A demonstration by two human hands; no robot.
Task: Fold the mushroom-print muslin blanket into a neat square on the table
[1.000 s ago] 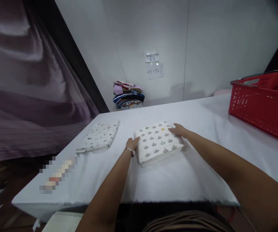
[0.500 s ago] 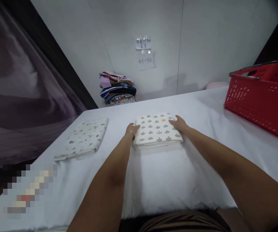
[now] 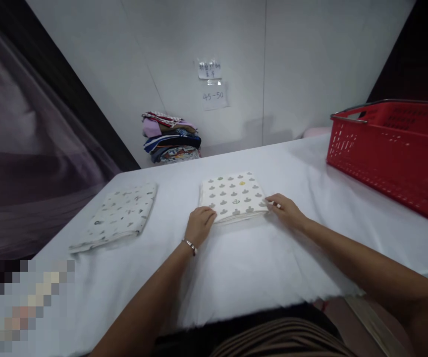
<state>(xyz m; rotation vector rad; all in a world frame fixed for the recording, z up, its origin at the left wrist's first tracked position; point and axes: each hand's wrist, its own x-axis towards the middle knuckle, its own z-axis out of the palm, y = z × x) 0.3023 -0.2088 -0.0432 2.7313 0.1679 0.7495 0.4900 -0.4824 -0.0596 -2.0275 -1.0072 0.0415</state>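
Note:
A folded white cloth with grey printed shapes [image 3: 232, 196] lies flat on the white-covered table in front of me. My left hand [image 3: 200, 224], a bracelet at its wrist, pinches the cloth's near left corner. At the near right corner my right hand [image 3: 286, 210] has its thumb and fingers closed on the edge. Further left lies a second folded white cloth with small scattered prints [image 3: 121, 213], which neither hand touches.
A red plastic basket [image 3: 388, 153] stands on the table at the right. Behind the table's far edge is a stack of folded fabrics [image 3: 171, 139]. Paper signs [image 3: 214, 95] hang on the wall. Dark drapery [image 3: 24, 139] borders the left side.
Both hands have moved from the cloth's sides to its near corners and closed there. The view has shifted slightly, bringing more of the red basket into frame.

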